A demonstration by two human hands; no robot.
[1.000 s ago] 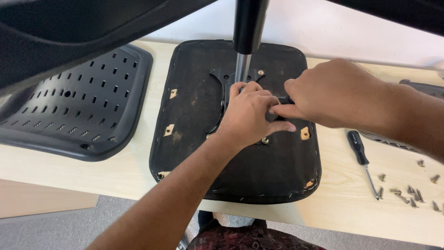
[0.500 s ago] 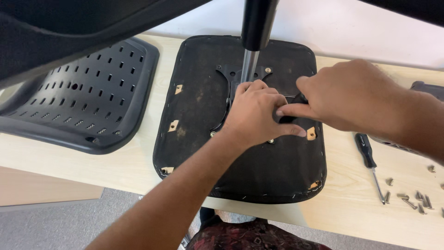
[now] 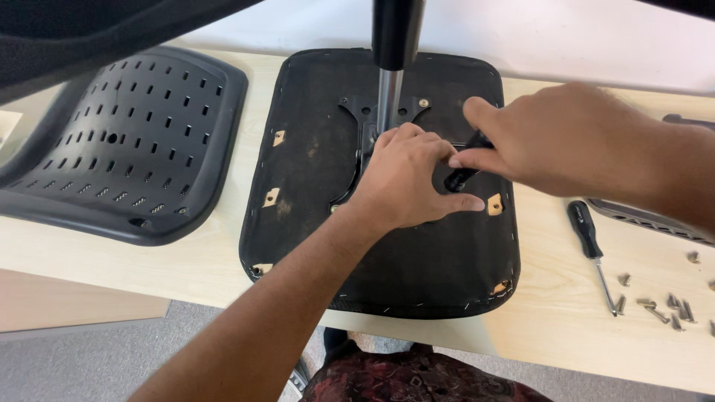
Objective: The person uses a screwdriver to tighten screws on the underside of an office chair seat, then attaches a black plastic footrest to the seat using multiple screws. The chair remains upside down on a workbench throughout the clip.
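We see an upturned black seat pan (image 3: 313,216) lying flat on the pale worktop (image 3: 566,320), its metal gas-lift column (image 3: 389,100) rising upright from the mounting plate at centre. The left hand (image 3: 406,182) rests palm-down on that plate just below the column, fingers curled; what it grips, we cannot tell. The right hand (image 3: 566,141) pinches a black lever handle (image 3: 460,177) between thumb and fingers, touching the left hand. A perforated black backrest shell (image 3: 123,141) lies to the left. A black-handled screwdriver (image 3: 592,249) and loose screws (image 3: 666,305) lie to the right.
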